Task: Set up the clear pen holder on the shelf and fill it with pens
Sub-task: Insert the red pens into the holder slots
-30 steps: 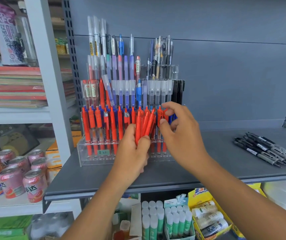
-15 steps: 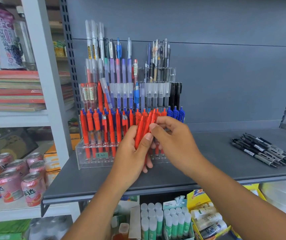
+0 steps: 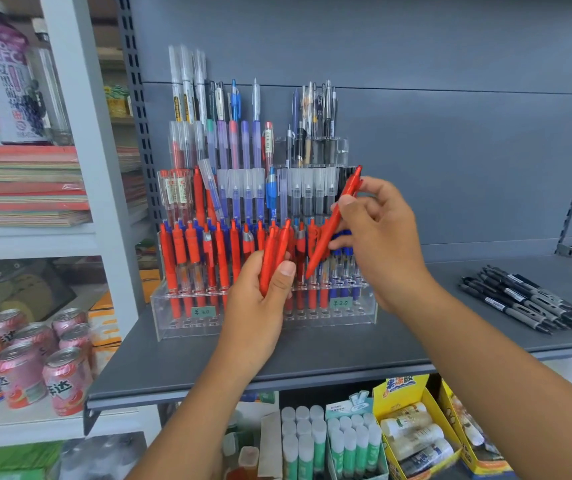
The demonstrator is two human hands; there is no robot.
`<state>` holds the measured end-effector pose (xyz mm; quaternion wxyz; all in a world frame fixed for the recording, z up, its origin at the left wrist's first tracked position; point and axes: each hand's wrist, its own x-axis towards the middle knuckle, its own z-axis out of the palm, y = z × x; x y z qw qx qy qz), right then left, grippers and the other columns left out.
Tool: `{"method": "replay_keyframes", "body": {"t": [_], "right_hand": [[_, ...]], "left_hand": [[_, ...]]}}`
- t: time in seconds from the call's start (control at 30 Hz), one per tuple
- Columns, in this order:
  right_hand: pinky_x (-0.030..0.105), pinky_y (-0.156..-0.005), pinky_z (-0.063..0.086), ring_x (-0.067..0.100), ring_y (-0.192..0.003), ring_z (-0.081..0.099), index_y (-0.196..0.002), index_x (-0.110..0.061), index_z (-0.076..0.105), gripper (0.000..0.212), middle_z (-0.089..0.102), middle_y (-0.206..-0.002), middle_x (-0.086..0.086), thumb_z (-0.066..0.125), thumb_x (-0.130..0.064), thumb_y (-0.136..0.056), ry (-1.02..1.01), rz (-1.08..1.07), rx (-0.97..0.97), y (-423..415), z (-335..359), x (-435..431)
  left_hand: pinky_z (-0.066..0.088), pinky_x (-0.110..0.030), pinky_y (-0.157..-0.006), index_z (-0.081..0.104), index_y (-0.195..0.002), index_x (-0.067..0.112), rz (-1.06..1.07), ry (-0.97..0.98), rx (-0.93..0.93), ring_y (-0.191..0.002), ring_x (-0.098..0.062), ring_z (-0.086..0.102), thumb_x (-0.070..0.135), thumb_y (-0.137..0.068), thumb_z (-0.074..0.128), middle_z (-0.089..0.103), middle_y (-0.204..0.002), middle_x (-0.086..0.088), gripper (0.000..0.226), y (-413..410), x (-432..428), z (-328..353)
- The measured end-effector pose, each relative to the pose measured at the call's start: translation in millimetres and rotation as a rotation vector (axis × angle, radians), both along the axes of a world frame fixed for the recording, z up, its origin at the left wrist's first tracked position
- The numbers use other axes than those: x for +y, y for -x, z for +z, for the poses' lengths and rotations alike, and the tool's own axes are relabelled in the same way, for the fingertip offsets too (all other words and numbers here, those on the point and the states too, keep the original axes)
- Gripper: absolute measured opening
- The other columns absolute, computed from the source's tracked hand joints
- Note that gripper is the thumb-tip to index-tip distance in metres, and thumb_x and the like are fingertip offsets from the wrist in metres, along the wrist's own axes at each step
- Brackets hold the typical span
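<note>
A clear tiered pen holder [image 3: 180, 318] stands on the grey shelf [image 3: 346, 355], packed with red, blue, purple and clear pens in rising rows. My left hand [image 3: 260, 306] grips a small bunch of red pens [image 3: 275, 252] upright in front of the holder's front row. My right hand [image 3: 378, 233] pinches a single red pen [image 3: 334, 225], tilted with its tip down toward the front row and its top up at the right. Part of the front row is hidden behind both hands.
Several black pens [image 3: 527, 297] lie loose on the shelf at the right. Notebooks [image 3: 24, 185] and a bottle [image 3: 7, 81] fill the white rack to the left, drink cans [image 3: 24, 362] below. Glue sticks [image 3: 329, 441] and yellow boxes [image 3: 419, 431] sit under the shelf edge.
My right hand has pulled one red pen out of the bunch in my left hand and lifted it up and to the right. My left hand stayed in place.
</note>
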<state>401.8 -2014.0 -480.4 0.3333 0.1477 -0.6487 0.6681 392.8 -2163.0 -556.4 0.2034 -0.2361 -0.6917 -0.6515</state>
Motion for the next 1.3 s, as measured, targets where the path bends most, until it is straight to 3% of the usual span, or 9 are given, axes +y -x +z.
{"method": "replay_keyframes", "body": {"t": [0.13, 0.23, 0.3, 0.5, 0.73, 0.97, 1.07, 1.17, 1.3], "right_hand": [[0.029, -0.057, 0.056, 0.02, -0.072, 0.062, -0.12, -0.023, 0.049, 0.026, 0.058, -0.088, 0.004, 0.052, -0.008, -0.1, -0.073, -0.087, 0.038, 6, 3, 9], [0.044, -0.061, 0.057, 0.038, -0.077, 0.059, -0.13, -0.028, 0.045, 0.038, 0.057, -0.094, 0.004, 0.052, -0.008, -0.099, -0.163, -0.154, 0.067, 8, 2, 12], [0.048, -0.063, 0.055, 0.039, -0.076, 0.058, -0.132, -0.031, 0.044, 0.04, 0.056, -0.097, 0.003, 0.052, -0.008, -0.099, -0.206, -0.185, 0.078, 8, 1, 13], [0.048, -0.064, 0.055, 0.011, -0.067, 0.051, -0.13, -0.037, 0.046, 0.042, 0.05, -0.094, -0.012, 0.051, -0.009, -0.099, -0.287, -0.235, 0.099, 9, -1, 14], [0.024, -0.056, 0.048, 0.001, -0.064, 0.049, -0.131, -0.032, 0.048, 0.039, 0.048, -0.094, -0.014, 0.051, -0.009, -0.1, -0.309, -0.242, 0.09, 9, -6, 16], [0.021, -0.049, 0.046, 0.002, -0.064, 0.048, -0.126, -0.035, 0.048, 0.039, 0.049, -0.093, -0.013, 0.052, -0.007, -0.099, -0.33, -0.216, 0.072, 9, -9, 15], [0.023, -0.052, 0.046, 0.006, -0.067, 0.049, -0.123, -0.035, 0.05, 0.039, 0.049, -0.094, -0.013, 0.053, -0.006, -0.098, -0.354, -0.218, 0.068, 9, -12, 16], [0.016, -0.055, 0.046, 0.013, -0.075, 0.052, -0.126, -0.03, 0.053, 0.038, 0.05, -0.098, -0.006, 0.055, -0.005, -0.097, -0.397, -0.252, 0.057, 11, -15, 16], [0.011, -0.058, 0.043, 0.011, -0.075, 0.054, -0.124, -0.025, 0.057, 0.036, 0.051, -0.099, -0.006, 0.056, -0.004, -0.096, -0.429, -0.277, 0.038, 13, -21, 15]], "left_hand": [[0.037, -0.018, -0.054, 0.059, -0.104, 0.038, 0.026, 0.005, -0.008, -0.054, 0.002, 0.05, 0.052, -0.091, 0.049, 0.06, -0.073, 0.022, 0.021, 1, 1, 0], [0.035, -0.019, -0.051, 0.058, -0.094, 0.04, 0.019, 0.01, -0.003, -0.049, -0.001, 0.045, 0.039, -0.098, 0.05, 0.057, -0.07, 0.015, 0.009, 0, 1, 0], [0.035, -0.021, -0.05, 0.057, -0.088, 0.042, 0.021, 0.018, 0.0, -0.049, -0.002, 0.041, 0.034, -0.099, 0.05, 0.055, -0.07, 0.011, 0.015, 0, 1, 0], [0.034, -0.022, -0.05, 0.051, -0.08, 0.037, 0.032, 0.028, 0.003, -0.047, -0.003, 0.042, 0.024, -0.1, 0.047, 0.052, -0.068, 0.01, 0.024, 1, 2, 0], [0.033, -0.024, -0.05, 0.049, -0.081, 0.025, 0.05, 0.026, 0.002, -0.048, -0.005, 0.038, 0.021, -0.1, 0.046, 0.051, -0.069, 0.006, 0.019, 2, 2, -2], [0.033, -0.025, -0.05, 0.049, -0.081, 0.026, 0.051, 0.027, 0.006, -0.049, -0.007, 0.037, 0.022, -0.099, 0.045, 0.05, -0.069, 0.005, 0.019, 1, 2, -1], [0.033, -0.027, -0.051, 0.049, -0.081, 0.024, 0.059, 0.033, 0.009, -0.05, -0.009, 0.037, 0.022, -0.1, 0.046, 0.049, -0.07, 0.002, 0.019, 1, 3, -1], [0.034, -0.03, -0.05, 0.049, -0.081, 0.023, 0.065, 0.04, 0.012, -0.051, -0.012, 0.036, 0.023, -0.1, 0.046, 0.049, -0.071, -0.002, 0.019, 1, 3, -1], [0.033, -0.032, -0.049, 0.048, -0.082, 0.022, 0.066, 0.041, 0.011, -0.052, -0.014, 0.036, 0.024, -0.1, 0.045, 0.048, -0.072, -0.006, 0.018, 1, 3, -1]]}}
